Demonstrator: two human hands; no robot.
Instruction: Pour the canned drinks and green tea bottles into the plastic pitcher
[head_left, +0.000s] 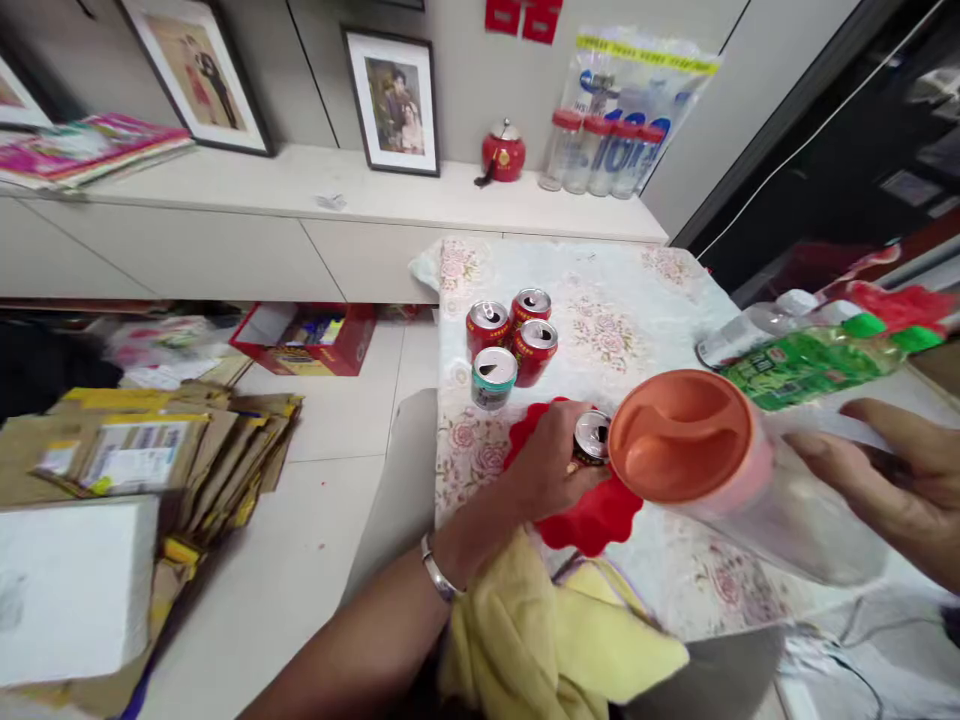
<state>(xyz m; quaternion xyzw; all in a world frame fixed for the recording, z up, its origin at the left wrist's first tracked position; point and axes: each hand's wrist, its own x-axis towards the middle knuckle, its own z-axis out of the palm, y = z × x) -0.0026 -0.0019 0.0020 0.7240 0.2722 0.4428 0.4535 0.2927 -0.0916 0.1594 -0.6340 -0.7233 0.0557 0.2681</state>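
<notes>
My left hand (551, 465) is wrapped round a dark can (592, 437) with an opened top, over a red scalloped mat (589, 520). To its right, a clear jug with an orange lid (682, 435) leans toward the can, its lid side touching or close to it. My right hand (892, 480) is at the jug's far side, fingers around the handle area, blurred in part. Several opened cans stand together behind my left hand: red ones (534, 355) and a green one (493, 380). A yellow cloth (555, 640) lies in front of the mat.
Green-labelled bottles (817, 365) lie at the right of the flowered tablecloth (607, 330). Behind, a white shelf (450, 205) bears glass jars (600, 158), a red pot (503, 155) and framed pictures (395, 105). Flattened cardboard (225, 450) and a red box (330, 350) are on the floor.
</notes>
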